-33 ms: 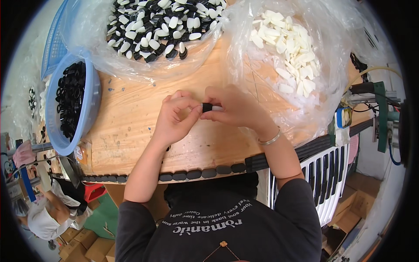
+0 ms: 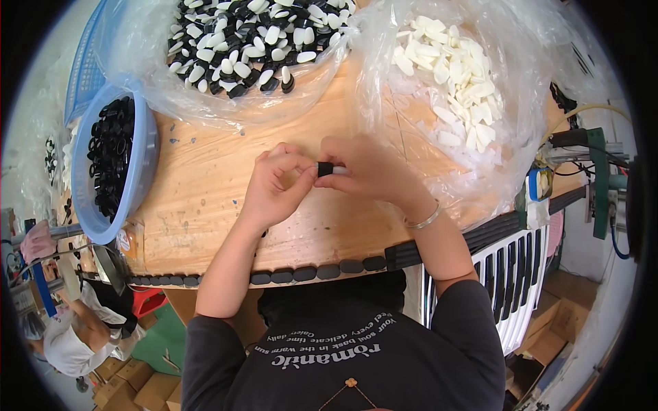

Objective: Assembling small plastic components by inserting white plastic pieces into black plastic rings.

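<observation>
Over the middle of the table my two hands meet at one small part. It is made of a short black sleeve-like piece (image 2: 325, 168) and a smooth white oval piece (image 2: 339, 170) sticking out of its right side. My left hand (image 2: 277, 183) pinches the black piece's left end between thumb and fingertip. From the other side, my right hand (image 2: 373, 168) grips the white piece between thumb and fingers, which hide part of it. Beyond my hands, joined black-and-white parts (image 2: 241, 68) lie heaped on clear plastic. Loose white oval pieces (image 2: 466, 85) are piled on another plastic bag, far right.
A blue basin (image 2: 147, 147) of black pieces (image 2: 111, 161) stands at the left. Black oval pads (image 2: 305, 274) line the table's near edge. Right of my body is a white rack with black strips (image 2: 510, 274). At the lower left, another person (image 2: 75, 339) is near cardboard boxes (image 2: 133, 373).
</observation>
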A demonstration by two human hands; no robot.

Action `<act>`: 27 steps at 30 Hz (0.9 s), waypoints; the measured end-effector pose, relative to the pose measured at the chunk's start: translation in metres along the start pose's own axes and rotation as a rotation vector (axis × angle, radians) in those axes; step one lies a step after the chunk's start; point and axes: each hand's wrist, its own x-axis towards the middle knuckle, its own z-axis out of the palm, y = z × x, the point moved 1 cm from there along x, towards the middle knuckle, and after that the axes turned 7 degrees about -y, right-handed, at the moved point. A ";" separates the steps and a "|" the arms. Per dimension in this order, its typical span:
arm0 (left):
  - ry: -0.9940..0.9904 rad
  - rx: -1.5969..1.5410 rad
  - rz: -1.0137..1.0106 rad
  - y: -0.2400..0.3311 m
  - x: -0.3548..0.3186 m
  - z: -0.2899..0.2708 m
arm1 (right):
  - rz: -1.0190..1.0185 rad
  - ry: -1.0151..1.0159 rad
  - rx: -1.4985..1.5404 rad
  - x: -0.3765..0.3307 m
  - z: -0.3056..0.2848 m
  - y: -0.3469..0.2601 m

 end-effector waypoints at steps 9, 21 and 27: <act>0.187 -0.071 0.083 0.001 -0.003 0.009 | -0.038 0.044 0.104 0.002 0.001 -0.003; 0.201 -0.016 0.065 -0.001 -0.002 0.005 | -0.065 0.108 0.043 0.005 0.005 -0.003; 0.183 -0.174 -0.012 -0.004 0.001 0.007 | -0.153 0.275 -0.205 0.004 0.009 0.002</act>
